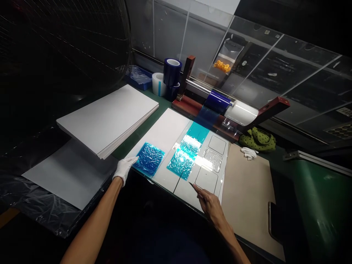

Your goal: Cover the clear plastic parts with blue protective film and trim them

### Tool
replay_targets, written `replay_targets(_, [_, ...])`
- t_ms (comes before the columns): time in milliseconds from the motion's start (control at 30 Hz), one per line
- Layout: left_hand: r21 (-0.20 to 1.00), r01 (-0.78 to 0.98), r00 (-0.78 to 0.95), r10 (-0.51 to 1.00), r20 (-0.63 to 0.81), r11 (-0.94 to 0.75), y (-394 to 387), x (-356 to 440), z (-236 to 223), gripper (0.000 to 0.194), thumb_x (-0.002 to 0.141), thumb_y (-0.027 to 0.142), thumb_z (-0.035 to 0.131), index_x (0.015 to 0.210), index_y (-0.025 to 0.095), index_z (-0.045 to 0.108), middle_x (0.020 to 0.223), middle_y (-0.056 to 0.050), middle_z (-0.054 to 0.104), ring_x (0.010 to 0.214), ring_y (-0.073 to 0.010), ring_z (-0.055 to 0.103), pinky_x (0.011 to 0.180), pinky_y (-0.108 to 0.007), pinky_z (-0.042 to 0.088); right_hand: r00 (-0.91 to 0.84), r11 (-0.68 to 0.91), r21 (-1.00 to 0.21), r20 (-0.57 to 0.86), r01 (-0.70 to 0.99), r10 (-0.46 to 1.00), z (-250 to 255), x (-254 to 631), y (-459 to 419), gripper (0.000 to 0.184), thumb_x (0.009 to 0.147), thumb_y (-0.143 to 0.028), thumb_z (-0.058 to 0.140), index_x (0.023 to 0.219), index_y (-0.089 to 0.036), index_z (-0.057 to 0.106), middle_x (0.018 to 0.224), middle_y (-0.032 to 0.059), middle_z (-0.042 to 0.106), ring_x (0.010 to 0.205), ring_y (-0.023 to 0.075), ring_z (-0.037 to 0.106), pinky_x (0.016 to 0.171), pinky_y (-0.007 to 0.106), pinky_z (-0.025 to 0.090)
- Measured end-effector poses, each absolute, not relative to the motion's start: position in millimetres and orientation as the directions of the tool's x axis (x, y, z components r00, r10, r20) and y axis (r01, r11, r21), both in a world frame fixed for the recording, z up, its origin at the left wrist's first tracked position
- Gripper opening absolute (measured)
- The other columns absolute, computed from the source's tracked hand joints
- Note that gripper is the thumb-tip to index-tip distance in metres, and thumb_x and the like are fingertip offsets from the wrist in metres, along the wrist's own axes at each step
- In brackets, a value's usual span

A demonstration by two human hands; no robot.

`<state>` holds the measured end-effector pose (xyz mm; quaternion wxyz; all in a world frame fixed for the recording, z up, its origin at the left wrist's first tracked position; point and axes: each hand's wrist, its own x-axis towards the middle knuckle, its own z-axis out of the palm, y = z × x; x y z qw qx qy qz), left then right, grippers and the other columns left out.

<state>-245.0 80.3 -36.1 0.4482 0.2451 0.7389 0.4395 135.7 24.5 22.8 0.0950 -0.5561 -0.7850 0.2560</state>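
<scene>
My left hand point(124, 170), in a white glove, pinches the left edge of a crinkled blue film square point(150, 159) at the front of the white board point(167, 132). My right hand point(210, 205) is bare and closed round a thin, dark, pointed tool point(194, 186); its kind is not clear. The tool's tip is near the lower end of a turquoise film strip point(181, 163), which lies wrinkled over a printed sheet. Clear film with rounded outlines point(206, 179) lies to the right of that strip.
A stand holds a blue film roll point(218, 102) and a clear film roll point(243, 113) behind the board. White sheets point(110, 113) are stacked at left. A brown clipboard point(247, 187) lies at right, with a green dotted pouch point(257, 139) beyond it. Tape rolls point(172, 71) stand at the back.
</scene>
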Motion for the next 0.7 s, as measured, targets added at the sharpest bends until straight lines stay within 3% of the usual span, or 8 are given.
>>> replay_targets(100, [0.853, 0.118, -0.551, 0.748, -0.369, 0.508, 81.5, -245.8, -28.3, 0.045, 0.061, 0.042, 0.073, 0.096, 0.013, 0.071, 0.103, -0.012, 0.068, 0.102, -0.0277, 0.059, 0.094, -0.039, 0.044, -0.380, 0.275, -0.484, -0.130, 0.830, 0.916, 19.9, 139.6, 27.9, 0.046, 0.088, -0.017, 0.033, 0.130, -0.021, 0.052, 0.069, 0.0032, 0.062, 0.059, 0.0124, 0.058, 0.056, 0.019, 0.043])
replay_targets(233, [0.760, 0.392, -0.664, 0.731, -0.156, 0.518, 85.6, -224.2, -8.2, 0.061, 0.065, 0.049, 0.069, 0.118, 0.020, 0.061, 0.128, -0.014, 0.049, 0.121, -0.0383, 0.037, 0.102, -0.051, 0.025, -0.386, 0.306, -0.388, -0.146, 0.869, 0.911, 16.7, 140.3, 56.1, 0.047, 0.089, -0.015, 0.032, 0.132, -0.025, 0.049, 0.073, 0.0030, 0.062, 0.061, 0.0129, 0.057, 0.059, 0.021, 0.041])
replay_targets(300, [0.622, 0.641, -0.531, 0.845, -0.063, 0.449, 91.3, -193.8, -2.6, 0.054, 0.077, 0.053, 0.054, 0.123, 0.025, 0.057, 0.123, -0.013, 0.050, 0.113, -0.0348, 0.041, 0.097, -0.049, 0.028, -0.389, 0.326, -0.304, -0.177, 0.895, 0.904, 15.1, 134.5, 82.8, 0.048, 0.089, -0.015, 0.033, 0.133, -0.027, 0.047, 0.074, 0.0028, 0.062, 0.062, 0.0133, 0.057, 0.059, 0.022, 0.039])
replay_targets(367, [0.469, 0.835, -0.290, 0.955, -0.070, 0.288, 100.1, -154.3, -3.9, 0.047, 0.084, 0.052, 0.043, 0.120, 0.028, 0.059, 0.112, -0.011, 0.054, 0.099, -0.0296, 0.048, 0.087, -0.044, 0.034, -0.395, 0.354, -0.201, -0.228, 0.913, 0.890, 12.5, 123.8, 114.5, 0.049, 0.090, -0.014, 0.032, 0.135, -0.030, 0.045, 0.077, 0.0032, 0.063, 0.064, 0.0141, 0.057, 0.059, 0.022, 0.036])
replay_targets(500, [0.420, 0.893, -0.112, 0.984, -0.139, 0.161, 123.9, -88.2, -22.8, 0.045, 0.079, 0.048, 0.052, 0.122, 0.034, 0.056, 0.113, -0.012, 0.054, 0.098, -0.0323, 0.046, 0.080, -0.043, 0.033, -0.429, 0.434, -0.064, -0.339, 0.899, 0.837, 4.4, 96.0, 174.3, 0.052, 0.092, -0.012, 0.026, 0.139, -0.033, 0.036, 0.090, 0.0055, 0.064, 0.073, 0.0167, 0.058, 0.060, 0.024, 0.035])
replay_targets(700, [0.400, 0.904, -0.073, 0.976, -0.205, 0.151, 147.3, -74.6, -43.0, 0.048, 0.082, 0.044, 0.048, 0.127, 0.028, 0.053, 0.118, -0.020, 0.051, 0.102, -0.0405, 0.045, 0.079, -0.050, 0.029, -0.505, 0.515, -0.093, -0.399, 0.852, 0.765, -3.8, 70.3, 217.2, 0.052, 0.093, -0.014, 0.025, 0.141, -0.033, 0.030, 0.100, 0.0072, 0.064, 0.085, 0.0194, 0.060, 0.067, 0.026, 0.038])
